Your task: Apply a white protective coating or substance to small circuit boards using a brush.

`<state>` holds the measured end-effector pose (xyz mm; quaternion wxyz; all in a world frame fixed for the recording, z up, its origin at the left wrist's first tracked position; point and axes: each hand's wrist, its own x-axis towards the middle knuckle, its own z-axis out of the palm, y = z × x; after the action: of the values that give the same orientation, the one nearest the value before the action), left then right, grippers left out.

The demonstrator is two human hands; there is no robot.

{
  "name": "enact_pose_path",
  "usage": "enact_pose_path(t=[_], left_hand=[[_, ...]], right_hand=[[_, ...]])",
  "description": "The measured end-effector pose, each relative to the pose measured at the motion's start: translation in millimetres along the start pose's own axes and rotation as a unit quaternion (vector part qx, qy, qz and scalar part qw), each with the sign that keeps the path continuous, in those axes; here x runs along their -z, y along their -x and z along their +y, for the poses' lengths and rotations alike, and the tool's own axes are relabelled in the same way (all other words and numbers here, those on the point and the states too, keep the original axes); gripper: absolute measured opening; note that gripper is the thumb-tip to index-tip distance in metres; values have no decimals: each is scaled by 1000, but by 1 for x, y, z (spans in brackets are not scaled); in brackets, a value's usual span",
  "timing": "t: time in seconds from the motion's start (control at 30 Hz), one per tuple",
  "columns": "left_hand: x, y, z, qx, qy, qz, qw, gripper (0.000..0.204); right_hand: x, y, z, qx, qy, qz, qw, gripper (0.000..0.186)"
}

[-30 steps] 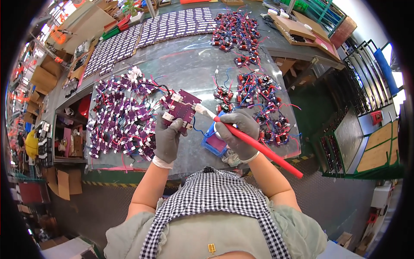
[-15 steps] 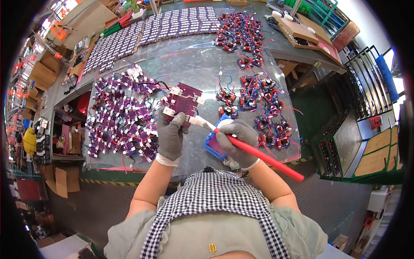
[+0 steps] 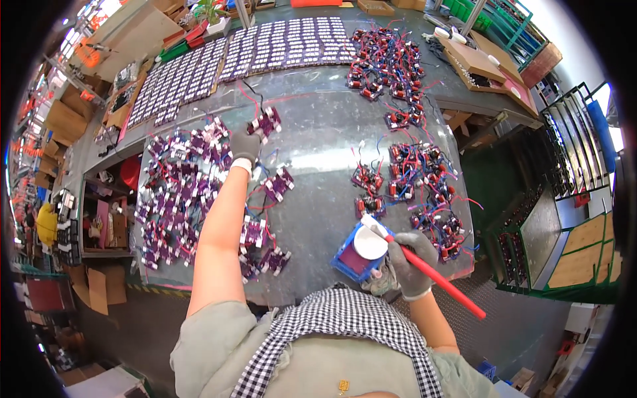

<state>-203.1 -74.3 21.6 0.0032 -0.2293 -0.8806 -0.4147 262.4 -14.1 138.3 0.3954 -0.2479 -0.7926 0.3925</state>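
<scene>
My left hand point(image 3: 246, 147), in a dark grey glove, reaches out over the far left of the table. Its fingers are curled at the near edge of a purple circuit board point(image 3: 267, 123) with white connectors and trailing wires; the fingertips are partly hidden. In my gloved right hand point(image 3: 413, 264) is a brush point(image 3: 446, 284) with a long red handle. The brush's pale tip lies over a white round lid or dish point(image 3: 369, 243) on a blue-framed tray point(image 3: 340, 264). A crumpled cloth point(image 3: 381, 284) lies beside the tray, near my right hand.
Purple boards with wires crowd the table's left point(image 3: 176, 192), under and beside my left forearm. Boards with red and black parts point(image 3: 424, 172) lie in clusters on the right. Rows of white-topped boards point(image 3: 285, 43) fill the back. Open cardboard boxes point(image 3: 474, 63) stand at the back right.
My left hand has carried the circuit board from in front of me to the far left. My right hand has drawn the brush off the board and back to the right, over the tray.
</scene>
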Motion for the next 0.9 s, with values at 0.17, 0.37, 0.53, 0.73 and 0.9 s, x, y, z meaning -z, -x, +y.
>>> enact_pose_path(t=[0.17,0.37,0.53,0.73,0.9], left_hand=[[-47,-34,-35,99,-447,-123,880,63],[-117,53,40,-508,-22,-96,856,26],[-161,132,91,-605,-206,-354,682,52],[-170,128,99,-376,-281,-427,773,71],[-138,139,89,-354,-296,-453,763,44]], right_hand=[[5,3,18,-45,57,44,996,11],[4,18,67,-35,159,-77,984,14],[-12,28,95,66,332,-227,913,12],[-6,37,100,69,365,-188,909,13],[5,51,105,90,370,-180,907,16]])
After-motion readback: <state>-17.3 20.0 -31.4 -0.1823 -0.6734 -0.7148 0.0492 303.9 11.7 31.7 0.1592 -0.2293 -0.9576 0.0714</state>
